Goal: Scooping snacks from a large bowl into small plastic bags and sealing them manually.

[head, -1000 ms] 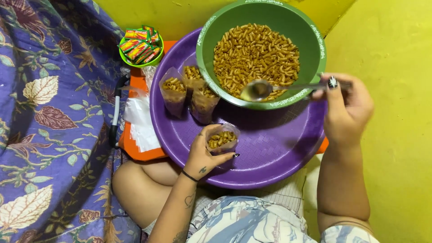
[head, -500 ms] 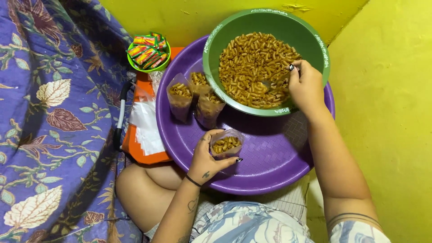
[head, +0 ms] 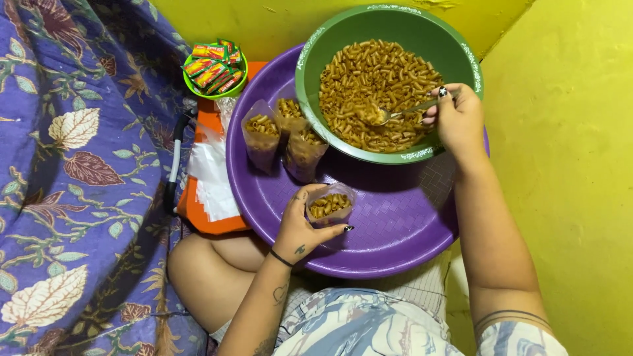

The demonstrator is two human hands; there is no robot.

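- I take the purple basin [head: 395, 244] as my landmark; it lies across the lap, seen from above
- My left hand [head: 304, 227] hovers over the basin's near-left part, its fingers wrapped around a small clear bag [head: 330, 204] partly filled with brown macaroni pieces, the bag's mouth facing up
- My right hand [head: 459, 118] sits over the basin's far-right rim, its fingers pinched on the handle of a metal spoon [head: 402, 112]
- The spoon's bowl is dug into the heap of macaroni [head: 376, 79] inside the green bowl [head: 316, 46], which rests on the far half of the basin and reaches past its far edge
- The two hands are well apart, the left nearer my body, the right further out
- Three more filled bags [head: 283, 135] stand upright together in the basin's far-left part, just beside the green bowl's left wall
- Beyond the basin's far-left rim a small green bowl [head: 237, 86] holds colourful sachets [head: 212, 66]
- Under the basin's left edge an orange tray [head: 204, 221] sticks out, with a stack of clear plastic bags [head: 211, 175] lying on it
- Left of the basin hangs a purple cloth with a leaf print [head: 72, 184]; right of it is a yellow wall [head: 567, 165]
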